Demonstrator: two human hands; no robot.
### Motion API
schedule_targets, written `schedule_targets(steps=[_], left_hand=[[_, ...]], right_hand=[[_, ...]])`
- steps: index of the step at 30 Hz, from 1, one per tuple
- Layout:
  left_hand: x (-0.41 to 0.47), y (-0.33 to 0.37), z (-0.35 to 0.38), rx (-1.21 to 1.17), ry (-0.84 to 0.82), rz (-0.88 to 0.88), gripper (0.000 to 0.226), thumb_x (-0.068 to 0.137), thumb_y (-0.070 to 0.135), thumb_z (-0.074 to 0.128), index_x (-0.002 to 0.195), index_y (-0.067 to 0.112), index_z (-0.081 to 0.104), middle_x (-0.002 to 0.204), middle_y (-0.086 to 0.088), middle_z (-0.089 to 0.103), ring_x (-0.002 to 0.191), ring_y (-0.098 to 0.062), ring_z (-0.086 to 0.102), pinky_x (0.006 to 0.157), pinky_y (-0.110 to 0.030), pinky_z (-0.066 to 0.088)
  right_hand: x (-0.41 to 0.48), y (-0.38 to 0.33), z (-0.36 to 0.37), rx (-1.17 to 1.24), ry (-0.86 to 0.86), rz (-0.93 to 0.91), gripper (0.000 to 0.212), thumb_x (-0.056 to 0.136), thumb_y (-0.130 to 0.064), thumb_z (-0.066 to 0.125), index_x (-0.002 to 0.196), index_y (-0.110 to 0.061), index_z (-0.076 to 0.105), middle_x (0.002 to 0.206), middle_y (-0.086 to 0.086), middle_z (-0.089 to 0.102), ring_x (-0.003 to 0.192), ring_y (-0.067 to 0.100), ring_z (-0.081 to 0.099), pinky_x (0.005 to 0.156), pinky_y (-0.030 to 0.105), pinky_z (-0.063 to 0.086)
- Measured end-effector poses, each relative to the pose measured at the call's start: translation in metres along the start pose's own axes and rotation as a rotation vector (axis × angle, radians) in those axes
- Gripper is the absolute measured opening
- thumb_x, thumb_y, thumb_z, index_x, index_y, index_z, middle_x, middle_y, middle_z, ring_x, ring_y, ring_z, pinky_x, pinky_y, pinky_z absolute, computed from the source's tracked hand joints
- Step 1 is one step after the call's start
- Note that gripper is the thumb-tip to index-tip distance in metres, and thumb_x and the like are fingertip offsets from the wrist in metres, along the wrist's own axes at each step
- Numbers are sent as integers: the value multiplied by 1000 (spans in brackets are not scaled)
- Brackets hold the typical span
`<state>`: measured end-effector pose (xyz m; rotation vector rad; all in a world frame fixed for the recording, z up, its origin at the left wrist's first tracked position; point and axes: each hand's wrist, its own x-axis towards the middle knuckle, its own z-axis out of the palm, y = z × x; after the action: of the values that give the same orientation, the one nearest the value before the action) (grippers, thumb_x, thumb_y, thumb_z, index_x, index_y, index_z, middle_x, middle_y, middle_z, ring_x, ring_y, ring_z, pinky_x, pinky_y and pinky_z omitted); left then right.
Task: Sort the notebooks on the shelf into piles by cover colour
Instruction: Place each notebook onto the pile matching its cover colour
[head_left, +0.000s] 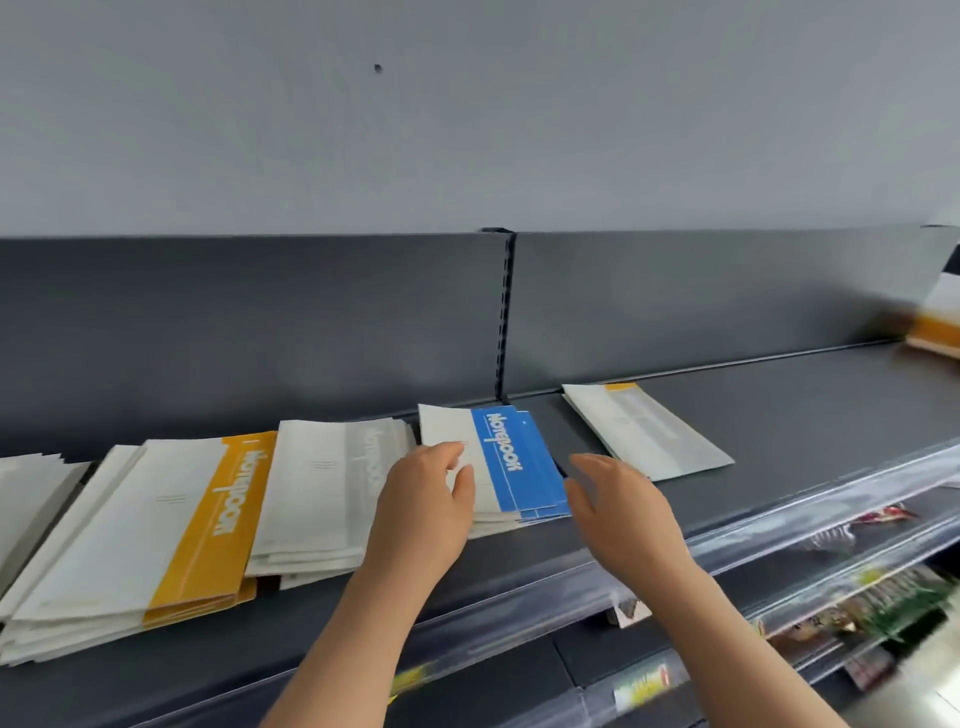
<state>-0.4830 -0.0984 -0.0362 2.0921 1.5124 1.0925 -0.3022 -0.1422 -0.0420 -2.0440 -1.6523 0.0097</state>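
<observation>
Already most of the sorting looks done. The left hand (423, 499) lies on the blue pile (524, 467), fingers loosely bent and touching the white part of the top cover, not gripping it as far as I can tell. The right hand (618, 499) hovers with fingers spread and relaxed, holding nothing, its fingertips just beside that pile's right edge.

To the left of the left fingers sits a grey pile (327, 478), then a yellow pile (218, 514), and at the frame edge another pale pile (26, 483), only partly seen. Beyond the right fingers, a little apart, a loose notebook (644, 431) lies flat on the shelf (779, 415), pale with a sliver of yellow at its far end. It probably still needs a pile, as may the blurred yellow item (935, 332) far right.
</observation>
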Motion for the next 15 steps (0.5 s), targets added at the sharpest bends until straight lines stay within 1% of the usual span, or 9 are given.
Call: schedule_targets(steps=[1, 2, 3, 4, 6, 10, 13, 14, 15], left_hand=[[4, 7, 10, -5, -12, -2, 36, 97, 27, 48, 131, 18, 54, 127, 2, 58, 112, -12, 55, 91, -21, 45], [10, 13, 20, -7, -30, 4, 35, 98, 26, 47, 131, 18, 55, 126, 2, 59, 112, -12, 55, 90, -21, 44], [15, 19, 30, -4, -48, 12, 34, 98, 25, 47, 129, 17, 56, 124, 1, 60, 111, -12, 55, 89, -21, 43], [21, 23, 40, 4, -68, 16, 32, 97, 25, 47, 127, 16, 57, 121, 1, 62, 109, -13, 56, 88, -20, 41], [33, 31, 60, 10, -103, 15, 32, 97, 24, 47, 126, 14, 58, 119, 0, 62, 108, -14, 56, 88, -21, 41], [57, 44, 94, -2, -172, -6, 35, 97, 25, 47, 128, 12, 57, 123, -2, 62, 112, -17, 57, 94, -28, 45], [75, 55, 119, -7, -250, -41, 34, 97, 26, 47, 126, 14, 57, 120, -1, 63, 110, -17, 58, 89, -27, 45], [80, 57, 128, -19, -275, -52, 28, 96, 26, 48, 119, 16, 60, 114, -1, 64, 105, -18, 60, 86, -28, 46], [85, 59, 137, -29, -291, -61, 15, 95, 25, 49, 102, 20, 61, 104, -1, 66, 96, -18, 61, 82, -29, 47]], right_hand=[[4, 14, -3, -12, 4, 24, 21, 94, -23, 42, 91, -9, 58, 87, 2, 62, 86, 26, 56, 68, 30, 45], [8, 27, -6, -18, 14, 47, 24, 94, -23, 43, 100, -7, 60, 97, 5, 65, 94, 25, 57, 76, 35, 48], [12, 39, -9, -21, 27, 69, 27, 95, -23, 44, 106, -6, 61, 105, 6, 66, 100, 25, 57, 82, 37, 48], [17, 50, -11, -21, 39, 89, 28, 95, -23, 44, 109, -6, 61, 109, 6, 65, 104, 24, 56, 85, 37, 47], [26, 68, -15, -36, 38, 123, 29, 95, -24, 44, 111, -7, 60, 114, 5, 64, 107, 24, 55, 86, 36, 46], [48, 101, -18, -74, 7, 186, 30, 96, -25, 42, 115, -8, 59, 121, 2, 62, 110, 24, 54, 87, 36, 45], [67, 127, -21, -102, -1, 205, 31, 96, -25, 42, 117, -10, 59, 122, 1, 61, 111, 24, 54, 88, 34, 45], [73, 136, -21, -107, -2, 210, 31, 97, -25, 42, 117, -11, 60, 121, 1, 61, 112, 24, 54, 88, 34, 45], [78, 145, -20, -111, -3, 211, 30, 97, -25, 41, 116, -11, 60, 120, 2, 62, 111, 24, 54, 87, 34, 45]])
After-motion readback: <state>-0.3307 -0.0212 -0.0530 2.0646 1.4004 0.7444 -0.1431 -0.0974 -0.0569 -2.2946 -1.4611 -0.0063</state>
